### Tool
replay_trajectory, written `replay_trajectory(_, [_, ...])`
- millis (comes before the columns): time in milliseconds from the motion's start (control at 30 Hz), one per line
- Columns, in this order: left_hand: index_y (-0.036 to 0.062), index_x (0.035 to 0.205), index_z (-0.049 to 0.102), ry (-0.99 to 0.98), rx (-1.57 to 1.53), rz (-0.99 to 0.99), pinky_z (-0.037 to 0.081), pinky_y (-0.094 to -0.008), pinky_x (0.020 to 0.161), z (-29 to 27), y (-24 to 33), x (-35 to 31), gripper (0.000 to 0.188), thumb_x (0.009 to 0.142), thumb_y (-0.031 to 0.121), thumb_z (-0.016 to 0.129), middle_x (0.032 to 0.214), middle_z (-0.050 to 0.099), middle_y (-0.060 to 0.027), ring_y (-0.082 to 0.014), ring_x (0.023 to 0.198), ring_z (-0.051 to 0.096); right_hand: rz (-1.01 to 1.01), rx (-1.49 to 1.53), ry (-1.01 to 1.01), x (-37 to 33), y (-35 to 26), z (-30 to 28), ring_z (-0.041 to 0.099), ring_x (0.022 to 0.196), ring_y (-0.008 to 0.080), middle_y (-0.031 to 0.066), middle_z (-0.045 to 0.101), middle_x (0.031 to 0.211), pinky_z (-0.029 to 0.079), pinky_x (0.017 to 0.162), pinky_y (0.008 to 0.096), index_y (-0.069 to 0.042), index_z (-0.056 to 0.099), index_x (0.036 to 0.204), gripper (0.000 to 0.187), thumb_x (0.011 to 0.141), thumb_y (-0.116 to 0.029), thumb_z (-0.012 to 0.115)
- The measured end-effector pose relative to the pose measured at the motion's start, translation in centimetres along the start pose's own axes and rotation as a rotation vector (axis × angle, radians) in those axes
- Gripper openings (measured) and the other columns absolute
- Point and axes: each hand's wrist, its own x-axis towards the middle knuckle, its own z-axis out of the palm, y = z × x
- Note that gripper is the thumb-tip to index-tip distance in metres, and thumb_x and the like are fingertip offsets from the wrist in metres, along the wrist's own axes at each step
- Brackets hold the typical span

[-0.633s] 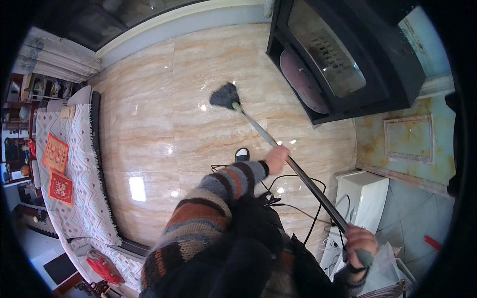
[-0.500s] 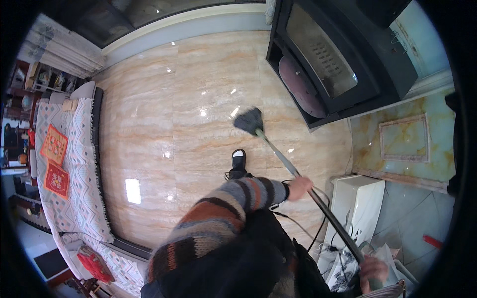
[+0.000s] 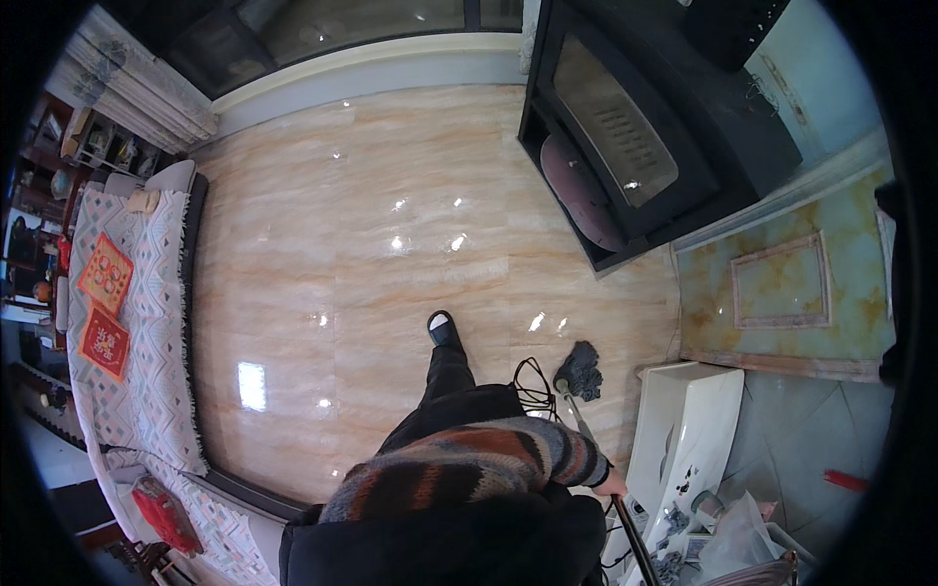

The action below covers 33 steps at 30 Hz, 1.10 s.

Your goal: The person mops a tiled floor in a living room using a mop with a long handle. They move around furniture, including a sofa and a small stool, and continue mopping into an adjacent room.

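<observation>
MOVED: mop head (image 3: 579, 371), rightward and bodyward, now ahead of left hand (image 3: 613, 483) | black stove (image 3: 684, 146): farther ahead | white unit (image 3: 689, 410): obstructs right side | handle (image 3: 631, 532): clamped in left hand; right hand unseen, state cannot be told | black cable (image 3: 535, 400): ahead-left

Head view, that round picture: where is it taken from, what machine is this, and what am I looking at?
There is no machine, just a person using bare hands. The picture comes from a wide camera worn on the person's head, looking down; its lens bends straight edges near the rim.

The left hand, below the striped sleeve, grips a mop by its pole. The right hand is out of view. The grey mop head is down on the shiny floor, beside a black cable. One slipper shows too. At the left is a sofa; at the right, a black glass-fronted unit and a white box.
</observation>
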Motion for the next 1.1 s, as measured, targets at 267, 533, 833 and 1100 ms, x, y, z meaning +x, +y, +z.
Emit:
replay_trajectory(267, [0.0055,0.079,0.053,-0.091,0.048,-0.042,0.042,-0.0429,0.063,-6.7,-1.3,-4.7,0.017,0.062,0.003,0.055,0.075,0.057,-0.0165,-0.0358,0.078,0.055,0.099,-0.213,0.453,-2.9,0.2,2.5,0.042,0.057,0.0199,0.0073,0.041,0.059,0.038,0.051,0.0294,-0.006,0.042,0.069,0.007,0.072,-0.011,0.047])
replay_trajectory(533, [0.0102,0.074,0.058,-0.074,0.14,-0.204,0.044,-0.0421,0.061,-16.8,-6.8,-18.7,0.008,0.067,0.013,0.056,0.073,0.06,-0.0153,-0.0331,0.074,0.058,-0.018,-0.964,0.508,-6.2,7.0,10.8,0.05,0.073,0.0213,0.0096,0.05,0.086,0.044,0.067,0.032,-0.006,0.051,0.068,0.008,0.074,-0.01,0.048])
replay_trajectory(833, [0.0109,0.075,0.059,0.36,0.443,-0.665,0.046,-0.042,0.068,-32.1,-9.2,-35.7,0.011,0.064,0.012,0.056,0.075,0.06,-0.0098,-0.0313,0.077,0.058,0.347,0.214,0.265,6.0,15.1,29.8,0.046,0.073,0.0202,0.0084,0.047,0.072,0.039,0.07,0.033,-0.007,0.042,0.074,0.01,0.081,-0.014,0.047])
replay_trajectory(1100, [0.0093,0.068,0.054,1.107,0.498,-0.945,0.043,-0.0387,0.068,-41.0,-9.7,-51.0,0.005,0.063,0.009,0.056,0.071,0.055,-0.0082,-0.029,0.076,0.054,0.216,0.511,-0.379,18.3,17.7,50.3,0.049,0.076,0.0275,0.0165,0.05,0.077,0.041,0.072,0.0392,-0.002,0.043,0.075,0.023,0.08,-0.023,0.052])
